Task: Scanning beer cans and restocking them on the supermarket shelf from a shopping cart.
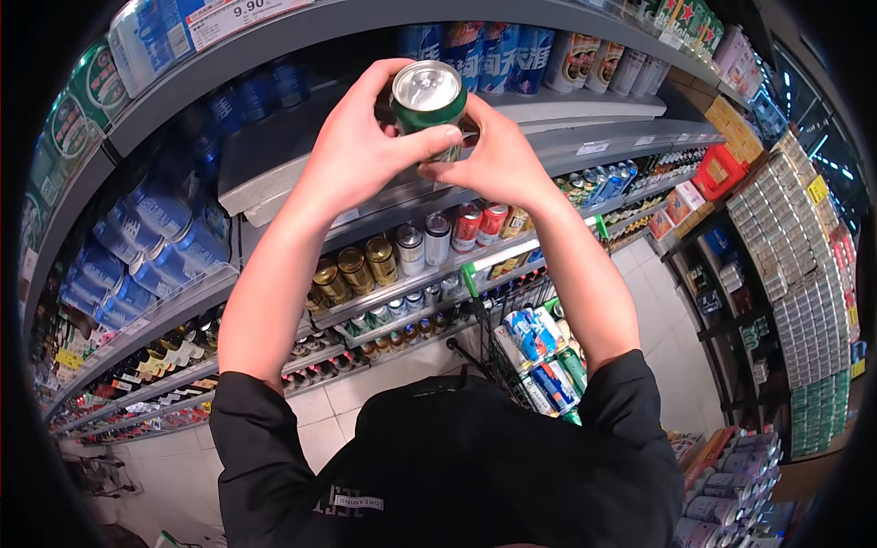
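Observation:
Both my hands are raised in front of a store shelf, around one green drink can (428, 96) with a silver lid. My left hand (370, 137) wraps the can from the left, its thumb lying across the front. From the other side my right hand (497, 151) grips it, fingers behind and thumb low on the can's front. The can stands upright with its top facing me. Just behind it are a grey shelf board (582, 106) and a row of tall blue cans (514, 58).
A shopping cart (490, 335) with packed drink cans (548, 356) stands below my right arm. Lower shelves hold gold cans (356, 267) and red cans (479, 222). Shrink-wrapped blue packs (151, 240) fill the left shelf. Stacked cans (788, 240) rise across the tiled aisle (651, 294).

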`<state>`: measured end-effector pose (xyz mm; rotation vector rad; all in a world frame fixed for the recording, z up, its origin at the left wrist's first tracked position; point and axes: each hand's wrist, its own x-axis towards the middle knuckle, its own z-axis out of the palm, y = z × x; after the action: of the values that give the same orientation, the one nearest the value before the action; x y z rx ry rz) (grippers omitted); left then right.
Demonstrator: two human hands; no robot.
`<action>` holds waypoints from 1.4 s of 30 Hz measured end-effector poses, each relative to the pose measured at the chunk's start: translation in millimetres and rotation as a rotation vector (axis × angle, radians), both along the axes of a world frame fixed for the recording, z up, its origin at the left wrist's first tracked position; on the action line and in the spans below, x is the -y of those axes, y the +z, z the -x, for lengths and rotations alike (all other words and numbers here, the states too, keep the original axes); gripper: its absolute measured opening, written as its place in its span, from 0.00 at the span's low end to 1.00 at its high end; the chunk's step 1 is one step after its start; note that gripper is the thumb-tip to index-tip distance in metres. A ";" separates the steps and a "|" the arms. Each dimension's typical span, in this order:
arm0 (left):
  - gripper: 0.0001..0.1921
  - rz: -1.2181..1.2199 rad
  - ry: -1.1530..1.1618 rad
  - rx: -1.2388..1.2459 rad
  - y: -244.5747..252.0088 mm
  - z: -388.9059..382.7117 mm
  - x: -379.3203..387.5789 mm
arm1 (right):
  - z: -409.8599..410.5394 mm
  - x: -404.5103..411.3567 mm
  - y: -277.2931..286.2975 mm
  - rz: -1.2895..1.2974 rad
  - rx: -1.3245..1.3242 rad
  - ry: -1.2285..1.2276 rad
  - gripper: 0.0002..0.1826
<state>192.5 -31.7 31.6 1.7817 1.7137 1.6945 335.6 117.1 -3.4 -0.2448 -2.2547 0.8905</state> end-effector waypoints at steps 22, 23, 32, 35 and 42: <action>0.31 0.199 0.164 -0.182 -5.9 54.9 -39.9 | 46.9 -40.6 -13.5 0.169 0.063 0.145 0.35; 0.31 0.183 0.136 -0.159 -7.4 58.6 -40.3 | 49.2 -41.7 -13.6 0.150 0.053 0.141 0.34; 0.34 0.115 0.157 -0.178 -5.7 52.5 -21.8 | 53.0 -24.2 0.7 0.067 0.011 0.082 0.37; 0.38 0.061 0.231 -0.152 -13.8 39.3 -2.3 | 54.9 -4.7 6.7 -0.055 -0.125 0.064 0.38; 0.38 -0.328 0.550 -0.361 -23.8 57.7 33.7 | 115.5 18.7 14.6 -0.143 -0.194 0.068 0.38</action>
<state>134.7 -65.4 7.8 1.9735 2.3726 2.0572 220.0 98.4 11.1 -0.0162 -2.1439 0.7498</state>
